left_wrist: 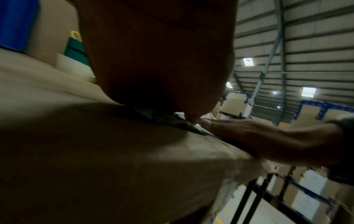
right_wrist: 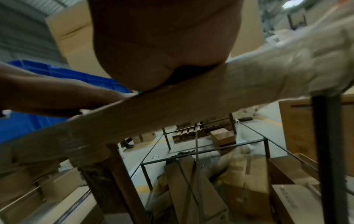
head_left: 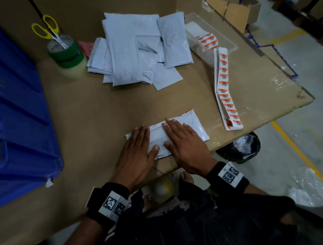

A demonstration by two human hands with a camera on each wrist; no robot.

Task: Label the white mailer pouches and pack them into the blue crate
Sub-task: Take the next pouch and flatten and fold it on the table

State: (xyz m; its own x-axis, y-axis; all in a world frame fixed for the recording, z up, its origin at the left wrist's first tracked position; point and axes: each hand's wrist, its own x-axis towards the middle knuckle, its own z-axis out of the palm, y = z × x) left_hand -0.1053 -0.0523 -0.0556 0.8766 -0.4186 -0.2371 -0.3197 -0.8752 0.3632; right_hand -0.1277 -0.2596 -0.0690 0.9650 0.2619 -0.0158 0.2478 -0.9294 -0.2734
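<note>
A white mailer pouch (head_left: 193, 124) lies flat near the front edge of the cardboard-covered table (head_left: 101, 109). Both hands press on it with straight fingers: my left hand (head_left: 139, 147) covers its left end, my right hand (head_left: 183, 141) its middle. A pile of white mailer pouches (head_left: 136, 48) lies at the back of the table. A strip of orange labels (head_left: 226, 89) trails down the right side. The blue crate (head_left: 19, 112) stands at the left. In the left wrist view my palm (left_wrist: 157, 60) fills the frame, and the right hand (left_wrist: 258, 133) lies flat beside it. The right wrist view shows my palm (right_wrist: 162, 45) on the table edge.
Yellow-handled scissors (head_left: 49, 29) stand in stacked tape rolls (head_left: 68, 52) at the back left. A clear tray (head_left: 209, 34) holds more labels at the back right. A black bin bag (head_left: 244, 147) sits on the floor beyond the table's right corner. Cardboard boxes (head_left: 235, 11) stand behind.
</note>
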